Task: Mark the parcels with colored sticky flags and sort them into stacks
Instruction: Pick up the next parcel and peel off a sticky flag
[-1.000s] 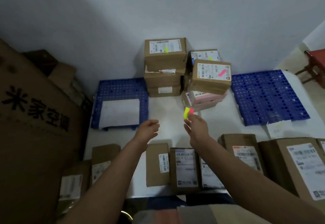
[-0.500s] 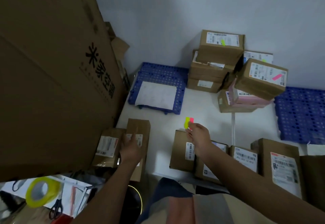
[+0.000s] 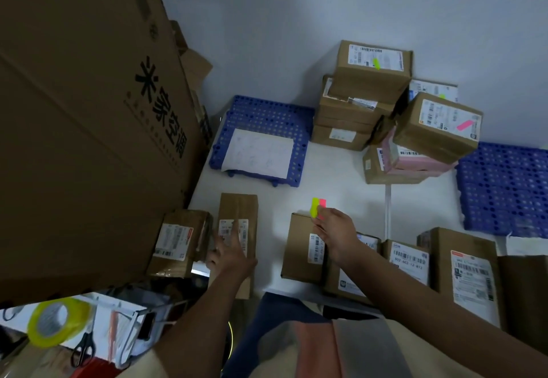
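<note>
the right hand (image 3: 333, 231) pinches a yellow and pink pad of sticky flags (image 3: 318, 207) at its fingertips, the flags standing up above a brown parcel (image 3: 299, 247) on the white table (image 3: 335, 176). the left hand (image 3: 229, 254) lies with fingers spread flat on a long labelled parcel (image 3: 237, 214), well apart from the flags, gripping nothing

Since a second ago the left hand (image 3: 229, 254) has swung from mid-air over the white table to the near-left, its fingers now spread on the long brown cardboard parcel (image 3: 237, 229).
</note>
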